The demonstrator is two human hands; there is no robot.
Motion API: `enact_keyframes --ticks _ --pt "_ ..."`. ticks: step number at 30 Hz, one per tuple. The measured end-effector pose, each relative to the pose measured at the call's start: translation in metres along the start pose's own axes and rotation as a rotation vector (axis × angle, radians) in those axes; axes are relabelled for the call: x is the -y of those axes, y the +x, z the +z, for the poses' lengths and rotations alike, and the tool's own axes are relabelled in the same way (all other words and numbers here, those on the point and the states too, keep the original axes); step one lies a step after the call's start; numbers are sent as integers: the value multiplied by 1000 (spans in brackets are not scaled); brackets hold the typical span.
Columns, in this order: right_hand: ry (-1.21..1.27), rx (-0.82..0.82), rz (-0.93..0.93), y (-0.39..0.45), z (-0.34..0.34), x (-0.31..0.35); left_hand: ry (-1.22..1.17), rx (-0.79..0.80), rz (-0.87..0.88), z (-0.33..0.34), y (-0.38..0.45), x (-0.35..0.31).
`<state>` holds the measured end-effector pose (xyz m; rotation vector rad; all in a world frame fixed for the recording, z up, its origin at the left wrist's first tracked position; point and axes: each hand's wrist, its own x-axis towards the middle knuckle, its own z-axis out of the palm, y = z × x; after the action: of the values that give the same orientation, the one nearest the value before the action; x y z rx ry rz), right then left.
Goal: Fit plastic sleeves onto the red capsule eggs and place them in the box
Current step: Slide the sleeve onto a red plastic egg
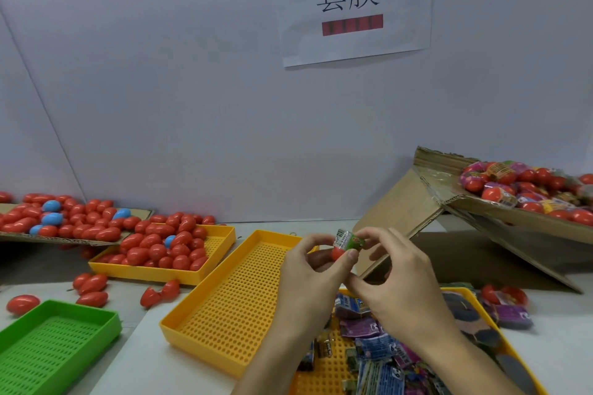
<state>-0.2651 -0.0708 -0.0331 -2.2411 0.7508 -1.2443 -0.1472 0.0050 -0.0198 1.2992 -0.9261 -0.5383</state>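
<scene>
The red capsule egg (337, 253) is held up above the counter (134, 340), between the two hands, over the far right corner of the empty yellow tray (224, 308). The left hand (308, 279) pinches its lower red end between thumb and curled fingers. The right hand (398, 282) pinches the green plastic sleeve (349, 240) that sits over the upper part of the egg. The long axis of the egg seems to run from the lower left up to the upper right, so the sleeve end points toward the right hand and the bare end toward the left one. My judgement is that the sleeve is only partly on, because a good part of red still shows below it.

The cardboard box (500, 218) with the finished eggs lies to the far right, tilted, and the right hand is the nearer one to it.

The egg is glossy, smooth and small, and it looks slippery. The sleeve is thin printed film, green with a white barcode patch. More flat sleeves (378, 349) lie in the near yellow tray (321, 375) under the hands, and bare eggs fill the left tray (211, 250).
</scene>
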Motion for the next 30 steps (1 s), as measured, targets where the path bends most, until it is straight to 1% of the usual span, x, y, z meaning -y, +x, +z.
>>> enact_keyframes --ticks 4,7,11,16,25,28,30 --pt "-32 -58 -21 0 2 1 18 17 16 3 -2 -3" --pt "-23 -54 -35 0 1 1 -84 25 -1 3 -2 -5" --pt "-26 -49 -39 1 0 0 -216 8 -64 1 -1 -4" --pt "-16 -64 -39 2 -1 0 -291 12 -89 2 0 -3" --pt "32 -43 -48 1 0 2 -290 44 -129 -1 2 0" --pt "73 -21 -51 1 0 6 -259 97 -119 0 1 -1" --pt "104 -21 -67 0 -1 7 -179 149 -99 0 1 0"
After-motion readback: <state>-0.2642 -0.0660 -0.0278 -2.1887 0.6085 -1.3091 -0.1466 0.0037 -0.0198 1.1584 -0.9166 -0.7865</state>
